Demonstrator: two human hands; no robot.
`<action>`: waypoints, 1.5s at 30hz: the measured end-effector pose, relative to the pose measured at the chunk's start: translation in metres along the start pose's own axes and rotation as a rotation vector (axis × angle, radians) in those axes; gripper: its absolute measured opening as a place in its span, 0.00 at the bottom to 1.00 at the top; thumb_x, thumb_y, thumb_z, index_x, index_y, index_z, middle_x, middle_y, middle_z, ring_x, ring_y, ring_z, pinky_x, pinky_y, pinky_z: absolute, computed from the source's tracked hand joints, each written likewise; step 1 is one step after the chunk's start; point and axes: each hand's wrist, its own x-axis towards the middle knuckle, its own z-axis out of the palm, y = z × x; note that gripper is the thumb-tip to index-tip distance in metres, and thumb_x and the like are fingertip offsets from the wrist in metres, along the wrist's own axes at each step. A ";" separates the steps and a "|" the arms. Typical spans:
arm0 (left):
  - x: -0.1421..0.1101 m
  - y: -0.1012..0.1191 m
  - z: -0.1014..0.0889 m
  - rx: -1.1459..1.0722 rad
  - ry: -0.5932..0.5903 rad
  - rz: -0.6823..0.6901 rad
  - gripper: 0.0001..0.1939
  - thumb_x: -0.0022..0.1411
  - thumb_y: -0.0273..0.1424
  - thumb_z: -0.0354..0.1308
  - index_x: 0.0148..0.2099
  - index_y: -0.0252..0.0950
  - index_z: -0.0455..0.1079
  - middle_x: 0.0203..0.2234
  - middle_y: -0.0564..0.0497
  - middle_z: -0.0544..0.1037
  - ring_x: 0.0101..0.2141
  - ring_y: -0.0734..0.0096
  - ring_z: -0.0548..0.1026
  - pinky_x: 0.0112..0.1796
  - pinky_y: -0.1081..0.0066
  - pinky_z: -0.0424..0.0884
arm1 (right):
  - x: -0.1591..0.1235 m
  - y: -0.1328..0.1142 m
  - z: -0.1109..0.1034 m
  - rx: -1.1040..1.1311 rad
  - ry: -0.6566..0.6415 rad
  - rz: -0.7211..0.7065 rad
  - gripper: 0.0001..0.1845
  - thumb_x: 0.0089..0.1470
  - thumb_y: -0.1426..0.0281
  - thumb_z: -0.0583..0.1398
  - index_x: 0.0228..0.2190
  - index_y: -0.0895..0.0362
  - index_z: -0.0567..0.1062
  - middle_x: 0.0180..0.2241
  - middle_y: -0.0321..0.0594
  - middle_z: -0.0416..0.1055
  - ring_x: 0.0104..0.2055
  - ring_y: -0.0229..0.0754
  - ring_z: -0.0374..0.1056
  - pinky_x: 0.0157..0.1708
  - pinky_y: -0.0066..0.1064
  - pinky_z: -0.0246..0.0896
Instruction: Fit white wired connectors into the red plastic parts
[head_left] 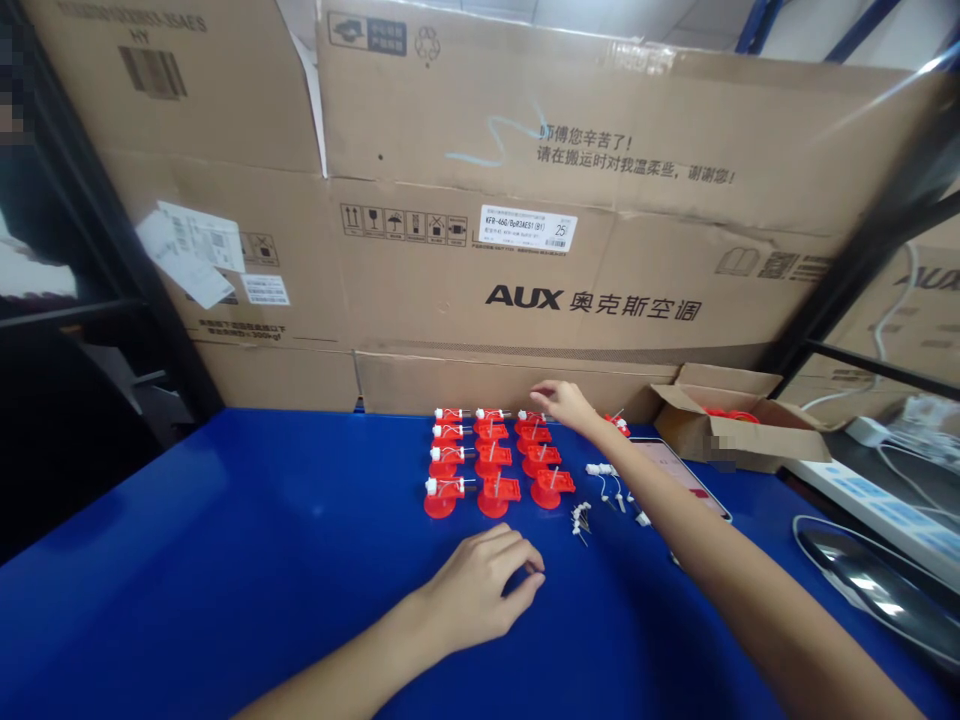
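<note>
My left hand (pixel 491 582) rests low over the blue table, fingers loosely curled and the thumb apart, with nothing visible in it. In front of it stand several red plastic stands (pixel 499 493) on round bases, in three columns. Small white pieces with thin rods top the left column (pixel 446 487) and the back row. My right hand (pixel 566 402) reaches across to the right end of the back row, above a white-topped red stand (pixel 531 418). Its fingers are drawn together; anything between them is too small to make out.
Small white wired parts (pixel 604 472) and a cluster of small white pieces with pins (pixel 580 520) lie right of the stands. Beyond are a phone (pixel 679 470), an open carton (pixel 739 440) holding red parts, a power strip (pixel 885 510) and a glossy black object (pixel 874 580). Cardboard (pixel 420 300) walls the back.
</note>
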 end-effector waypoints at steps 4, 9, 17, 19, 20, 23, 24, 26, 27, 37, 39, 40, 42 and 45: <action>0.000 -0.003 0.001 0.032 -0.070 0.014 0.05 0.62 0.29 0.51 0.39 0.36 0.68 0.32 0.51 0.75 0.35 0.69 0.72 0.38 0.71 0.68 | 0.004 -0.035 0.006 0.000 -0.078 -0.131 0.13 0.54 0.66 0.57 0.40 0.57 0.76 0.37 0.41 0.76 0.38 0.40 0.72 0.39 0.27 0.63; 0.002 -0.007 -0.005 0.058 -0.079 -0.005 0.05 0.62 0.28 0.51 0.39 0.36 0.67 0.33 0.51 0.75 0.36 0.69 0.72 0.38 0.72 0.68 | 0.007 -0.060 0.023 -0.041 -0.146 -0.174 0.09 0.51 0.68 0.59 0.34 0.57 0.78 0.32 0.42 0.77 0.33 0.40 0.72 0.34 0.26 0.61; 0.002 -0.011 -0.012 0.091 -0.060 0.001 0.06 0.62 0.28 0.50 0.40 0.36 0.67 0.33 0.51 0.75 0.36 0.69 0.72 0.38 0.71 0.68 | 0.008 -0.065 0.021 -0.100 -0.163 -0.147 0.09 0.53 0.72 0.57 0.34 0.57 0.77 0.33 0.41 0.77 0.33 0.39 0.71 0.33 0.25 0.60; 0.002 -0.011 -0.011 0.100 -0.062 0.004 0.06 0.62 0.28 0.50 0.40 0.37 0.67 0.33 0.51 0.75 0.36 0.68 0.72 0.38 0.71 0.68 | 0.007 -0.067 0.020 -0.114 -0.169 -0.142 0.10 0.54 0.70 0.56 0.35 0.56 0.77 0.35 0.40 0.77 0.35 0.39 0.71 0.34 0.25 0.60; 0.002 -0.011 -0.011 0.104 -0.064 0.005 0.06 0.62 0.28 0.50 0.40 0.37 0.67 0.33 0.51 0.75 0.36 0.68 0.72 0.38 0.71 0.68 | 0.007 -0.068 0.021 -0.121 -0.175 -0.139 0.10 0.55 0.69 0.56 0.36 0.56 0.76 0.35 0.40 0.76 0.35 0.39 0.71 0.35 0.26 0.60; 0.002 -0.012 -0.011 0.115 -0.063 0.008 0.06 0.62 0.28 0.50 0.40 0.37 0.67 0.32 0.51 0.75 0.35 0.68 0.72 0.37 0.71 0.68 | 0.006 -0.072 0.024 -0.148 -0.219 -0.119 0.11 0.55 0.66 0.57 0.38 0.57 0.75 0.36 0.40 0.75 0.37 0.39 0.70 0.39 0.30 0.62; 0.002 -0.012 -0.012 0.117 -0.061 0.009 0.06 0.62 0.28 0.50 0.39 0.36 0.67 0.32 0.51 0.75 0.35 0.68 0.72 0.37 0.71 0.68 | 0.006 -0.073 0.025 -0.160 -0.237 -0.109 0.11 0.56 0.65 0.57 0.38 0.58 0.74 0.36 0.40 0.74 0.37 0.39 0.70 0.39 0.33 0.63; 0.002 -0.012 -0.013 0.119 -0.053 0.009 0.06 0.62 0.27 0.50 0.39 0.36 0.67 0.32 0.50 0.75 0.35 0.68 0.72 0.37 0.71 0.68 | 0.005 -0.075 0.027 -0.180 -0.267 -0.088 0.12 0.57 0.65 0.57 0.37 0.60 0.73 0.37 0.40 0.72 0.38 0.39 0.69 0.40 0.37 0.64; 0.003 -0.013 -0.014 0.119 -0.048 0.008 0.06 0.63 0.27 0.49 0.39 0.36 0.67 0.32 0.50 0.75 0.35 0.68 0.72 0.37 0.71 0.68 | 0.004 -0.075 0.027 -0.186 -0.275 -0.079 0.12 0.57 0.65 0.56 0.37 0.61 0.72 0.38 0.41 0.72 0.39 0.39 0.69 0.41 0.38 0.65; 0.003 -0.012 -0.017 0.108 -0.018 0.010 0.07 0.63 0.25 0.49 0.41 0.36 0.67 0.34 0.50 0.75 0.37 0.67 0.71 0.39 0.70 0.68 | 0.001 -0.080 -0.002 -0.146 -0.130 -0.067 0.07 0.56 0.69 0.58 0.32 0.60 0.75 0.33 0.42 0.74 0.36 0.39 0.70 0.38 0.31 0.63; 0.002 -0.011 -0.017 0.101 -0.004 0.009 0.08 0.63 0.25 0.48 0.42 0.37 0.66 0.36 0.49 0.74 0.38 0.67 0.71 0.40 0.70 0.68 | -0.003 -0.082 -0.018 -0.127 -0.044 -0.080 0.06 0.54 0.71 0.58 0.30 0.58 0.76 0.32 0.43 0.75 0.35 0.39 0.70 0.37 0.27 0.60; 0.002 -0.011 -0.017 0.100 -0.001 0.008 0.08 0.63 0.26 0.48 0.43 0.37 0.66 0.36 0.49 0.74 0.39 0.67 0.71 0.41 0.69 0.68 | -0.007 -0.083 -0.027 -0.116 0.002 -0.088 0.07 0.55 0.71 0.57 0.30 0.58 0.76 0.32 0.42 0.76 0.35 0.40 0.69 0.37 0.27 0.59; 0.001 -0.011 -0.017 0.104 0.001 0.006 0.08 0.63 0.26 0.48 0.43 0.37 0.66 0.36 0.49 0.74 0.39 0.67 0.71 0.41 0.69 0.68 | -0.020 -0.086 -0.044 -0.098 0.105 -0.100 0.09 0.57 0.69 0.56 0.31 0.58 0.75 0.32 0.43 0.75 0.36 0.41 0.68 0.38 0.28 0.58; 0.001 -0.012 -0.016 0.119 0.014 -0.008 0.08 0.63 0.25 0.47 0.41 0.37 0.65 0.35 0.50 0.73 0.38 0.67 0.71 0.39 0.69 0.68 | -0.054 -0.090 -0.060 -0.065 0.235 -0.124 0.11 0.60 0.68 0.51 0.34 0.58 0.71 0.33 0.42 0.72 0.36 0.39 0.65 0.38 0.29 0.57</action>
